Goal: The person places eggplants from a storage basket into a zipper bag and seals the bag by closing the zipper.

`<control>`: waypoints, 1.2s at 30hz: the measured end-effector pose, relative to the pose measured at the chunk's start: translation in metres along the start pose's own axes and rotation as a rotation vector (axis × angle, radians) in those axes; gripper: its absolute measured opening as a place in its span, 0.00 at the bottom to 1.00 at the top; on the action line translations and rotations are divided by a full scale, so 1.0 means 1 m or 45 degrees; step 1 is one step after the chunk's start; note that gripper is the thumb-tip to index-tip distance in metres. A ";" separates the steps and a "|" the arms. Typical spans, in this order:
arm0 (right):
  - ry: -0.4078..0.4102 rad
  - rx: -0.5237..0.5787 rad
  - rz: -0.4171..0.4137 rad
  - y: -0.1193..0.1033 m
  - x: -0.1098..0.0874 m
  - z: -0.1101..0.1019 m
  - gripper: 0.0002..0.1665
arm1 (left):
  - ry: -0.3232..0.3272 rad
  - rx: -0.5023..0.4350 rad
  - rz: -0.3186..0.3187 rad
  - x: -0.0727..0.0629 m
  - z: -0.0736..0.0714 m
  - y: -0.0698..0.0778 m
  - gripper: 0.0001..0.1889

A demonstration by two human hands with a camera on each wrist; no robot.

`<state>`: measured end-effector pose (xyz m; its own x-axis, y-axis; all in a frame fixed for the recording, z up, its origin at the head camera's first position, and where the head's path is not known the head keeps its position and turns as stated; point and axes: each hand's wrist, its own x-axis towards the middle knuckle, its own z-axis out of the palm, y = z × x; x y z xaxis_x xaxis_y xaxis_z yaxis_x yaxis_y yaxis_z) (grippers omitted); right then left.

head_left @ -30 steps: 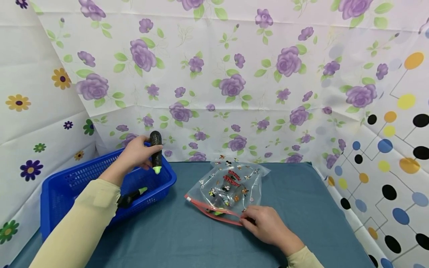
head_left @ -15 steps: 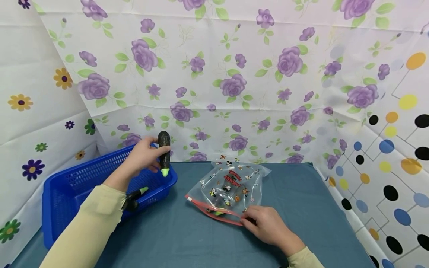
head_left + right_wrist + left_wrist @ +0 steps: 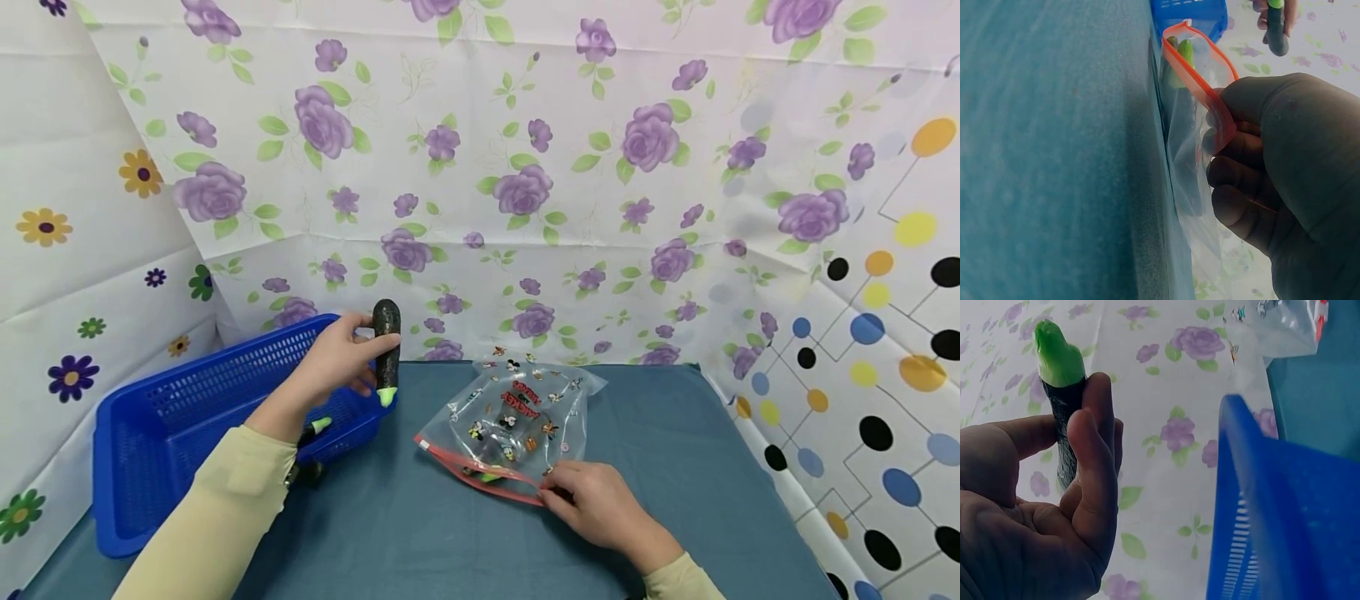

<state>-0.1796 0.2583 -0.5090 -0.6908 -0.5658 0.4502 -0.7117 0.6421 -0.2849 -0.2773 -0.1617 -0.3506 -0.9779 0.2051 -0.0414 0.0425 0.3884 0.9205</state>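
Green-tipped vegetable (image 3: 387, 354) pinched tip-down by the left hand (image 3: 337, 357), left of centre; red-rimmed bag (image 3: 480, 421), lower centre, pinched by the right hand (image 3: 596, 504), mouth best held wide.

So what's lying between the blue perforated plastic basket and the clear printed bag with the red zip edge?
Nothing but a bare strip of blue-green cloth between the basket and the bag; the head view shows it.

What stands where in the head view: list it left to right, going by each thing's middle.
Blue basket → left hand → dark vegetable with a green tip → clear bag → right hand.
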 end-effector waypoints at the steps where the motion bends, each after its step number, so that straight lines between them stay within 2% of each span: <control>1: -0.001 0.001 0.001 0.000 0.000 0.000 0.08 | -0.007 -0.012 0.004 0.000 0.002 -0.001 0.47; 15: 0.002 -0.006 -0.003 -0.002 0.000 -0.001 0.07 | -0.094 -0.083 0.050 -0.001 0.021 -0.012 0.46; 26: -0.007 -0.001 0.014 -0.002 0.001 -0.002 0.07 | -0.154 -0.171 0.027 -0.004 0.037 -0.021 0.46; 36: -0.020 0.004 0.020 -0.001 0.001 -0.002 0.07 | -0.190 -0.189 0.009 -0.007 0.055 -0.027 0.44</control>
<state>-0.1790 0.2583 -0.5069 -0.7037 -0.5637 0.4324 -0.7011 0.6494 -0.2945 -0.2602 -0.1242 -0.3968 -0.9359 0.3426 -0.0813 0.0081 0.2518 0.9677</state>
